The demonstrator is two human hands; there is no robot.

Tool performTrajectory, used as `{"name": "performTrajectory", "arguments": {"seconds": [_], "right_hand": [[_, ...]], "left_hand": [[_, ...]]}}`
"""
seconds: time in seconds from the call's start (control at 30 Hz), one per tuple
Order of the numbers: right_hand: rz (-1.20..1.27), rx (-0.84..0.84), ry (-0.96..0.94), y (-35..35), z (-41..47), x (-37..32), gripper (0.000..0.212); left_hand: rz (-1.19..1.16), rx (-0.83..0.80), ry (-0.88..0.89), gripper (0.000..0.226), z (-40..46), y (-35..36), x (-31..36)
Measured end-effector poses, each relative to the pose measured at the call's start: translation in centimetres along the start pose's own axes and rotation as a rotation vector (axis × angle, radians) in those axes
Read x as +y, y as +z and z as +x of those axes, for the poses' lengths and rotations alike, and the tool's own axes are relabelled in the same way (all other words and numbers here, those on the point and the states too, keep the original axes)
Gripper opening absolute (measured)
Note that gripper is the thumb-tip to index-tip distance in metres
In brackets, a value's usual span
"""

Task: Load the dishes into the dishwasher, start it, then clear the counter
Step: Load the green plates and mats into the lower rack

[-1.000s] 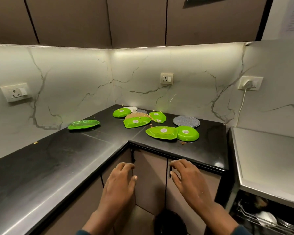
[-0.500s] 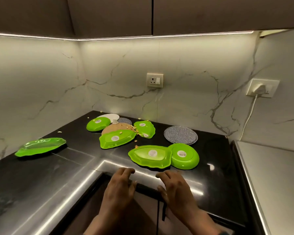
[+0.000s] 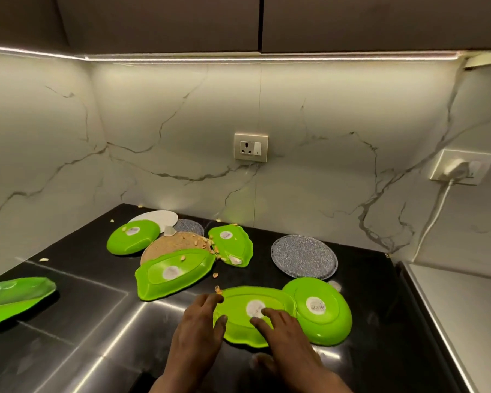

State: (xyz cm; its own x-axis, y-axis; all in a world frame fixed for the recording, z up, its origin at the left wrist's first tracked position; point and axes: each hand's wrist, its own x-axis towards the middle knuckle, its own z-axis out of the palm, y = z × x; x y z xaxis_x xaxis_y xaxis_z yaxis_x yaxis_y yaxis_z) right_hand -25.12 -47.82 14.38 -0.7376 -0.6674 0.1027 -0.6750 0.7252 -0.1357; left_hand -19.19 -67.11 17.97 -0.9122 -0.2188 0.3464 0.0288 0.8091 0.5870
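Observation:
Several green plastic dishes lie upside down on the black counter (image 3: 82,321). The nearest green dish (image 3: 238,310) lies at the front edge, between my two hands. My left hand (image 3: 199,327) touches its left rim, fingers fairly straight. My right hand (image 3: 284,333) rests on its top with fingers spread. A round green dish (image 3: 321,310) overlaps its right side. Further back lie a long green dish (image 3: 173,273), an oval green dish (image 3: 131,236) and a scalloped green dish (image 3: 233,245). A green leaf-shaped dish (image 3: 14,296) sits far left.
A cork mat (image 3: 173,245), a white plate (image 3: 156,218) and two grey glittery coasters (image 3: 304,256) (image 3: 189,227) lie among the dishes. Peanuts (image 3: 207,246) and crumbs are scattered around. A grey appliance top (image 3: 465,307) stands at right. Its cord runs to a wall socket (image 3: 462,167).
The view has come closer to the counter. Both hands rose from in front of the cabinet doors over the counter edge onto the nearest green dish.

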Motion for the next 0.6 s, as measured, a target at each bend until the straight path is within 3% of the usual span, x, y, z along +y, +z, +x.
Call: {"name": "performTrajectory", "arguments": {"seconds": [0.17, 0.3, 0.43, 0.6], "right_hand": [[-0.118, -0.187, 0.127, 1.6, 4.7, -0.1, 0.106], [-0.03, -0.319, 0.17, 2.3, 6.3, -0.9, 0.103], [-0.104, -0.352, 0.168, 2.9, 7.4, -0.6, 0.109], [-0.251, -0.37, 0.127, 2.2, 9.0, -0.7, 0.1]], "left_hand": [[-0.015, -0.032, 0.024, 0.032, 5.1, 0.3, -3.2], [0.007, -0.1, 0.035, 0.036, 8.2, 0.4, -5.4], [-0.002, -0.134, 0.044, 0.034, 10.6, 0.6, -6.8], [-0.021, -0.166, 0.064, 0.029, 12.3, 1.2, -8.3]]}}
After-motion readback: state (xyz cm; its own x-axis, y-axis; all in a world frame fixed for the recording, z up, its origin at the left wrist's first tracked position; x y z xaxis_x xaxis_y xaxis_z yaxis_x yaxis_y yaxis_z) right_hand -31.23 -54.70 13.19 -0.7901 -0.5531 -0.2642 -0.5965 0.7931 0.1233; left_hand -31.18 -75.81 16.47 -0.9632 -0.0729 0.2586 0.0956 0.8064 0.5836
